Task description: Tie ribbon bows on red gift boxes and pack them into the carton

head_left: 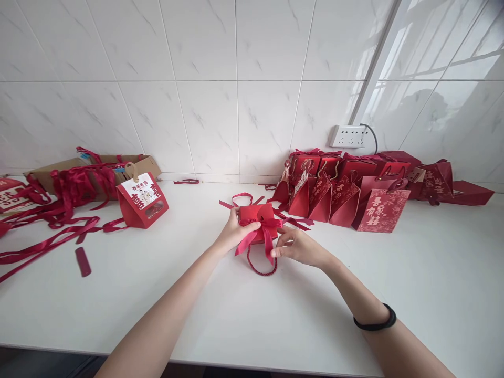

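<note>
A small red gift box point(255, 212) lies in front of me at the middle of the table. Tied across it is a dark pink ribbon bow point(271, 223), its two tails hanging toward me. My left hand point(235, 229) grips the box at its left side, thumb pressed on top beside the knot. At the right of the bow, my right hand point(298, 245) has its fingers curled, with a fingertip on the right ribbon tail; the exact pinch is partly hidden. A twisted red cord handle point(263, 274) loops out below the box onto the table.
Several finished-looking red gift boxes point(342, 197) stand at the right, below a white power strip point(353, 136). At left are a cardboard box point(147, 164) draped with loose ribbons point(84, 181), a red box with a window point(144, 202) and a dark red strip point(83, 262).
</note>
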`<action>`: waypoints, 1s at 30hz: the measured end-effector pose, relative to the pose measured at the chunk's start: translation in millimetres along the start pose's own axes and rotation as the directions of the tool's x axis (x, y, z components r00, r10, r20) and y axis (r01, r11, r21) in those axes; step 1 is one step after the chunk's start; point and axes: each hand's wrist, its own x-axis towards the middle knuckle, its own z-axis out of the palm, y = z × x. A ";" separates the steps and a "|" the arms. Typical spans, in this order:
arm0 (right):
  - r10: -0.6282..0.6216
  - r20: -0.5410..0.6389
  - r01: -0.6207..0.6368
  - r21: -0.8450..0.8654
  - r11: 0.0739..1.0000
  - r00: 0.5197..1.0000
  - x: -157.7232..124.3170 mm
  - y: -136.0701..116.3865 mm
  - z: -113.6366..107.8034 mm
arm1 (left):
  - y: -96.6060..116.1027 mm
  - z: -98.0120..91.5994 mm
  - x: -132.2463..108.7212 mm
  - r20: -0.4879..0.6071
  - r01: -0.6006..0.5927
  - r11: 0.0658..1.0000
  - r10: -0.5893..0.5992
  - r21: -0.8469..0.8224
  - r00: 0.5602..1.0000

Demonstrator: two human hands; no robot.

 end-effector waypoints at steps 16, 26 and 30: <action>0.136 -0.290 -0.025 0.356 0.934 0.947 7.9 6.3 6.4 | -10.7 2.9 4.8 0.093 -0.089 0.995 0.094 -0.050 0.991; 0.153 -0.302 0.006 0.467 0.884 0.941 8.8 6.7 7.0 | -20.9 -0.9 8.3 -0.116 -0.381 0.775 0.498 0.505 0.860; 0.168 -0.283 0.007 0.527 0.850 0.944 8.2 3.1 6.3 | -18.5 1.0 8.8 -0.083 -0.428 0.792 0.508 0.435 0.857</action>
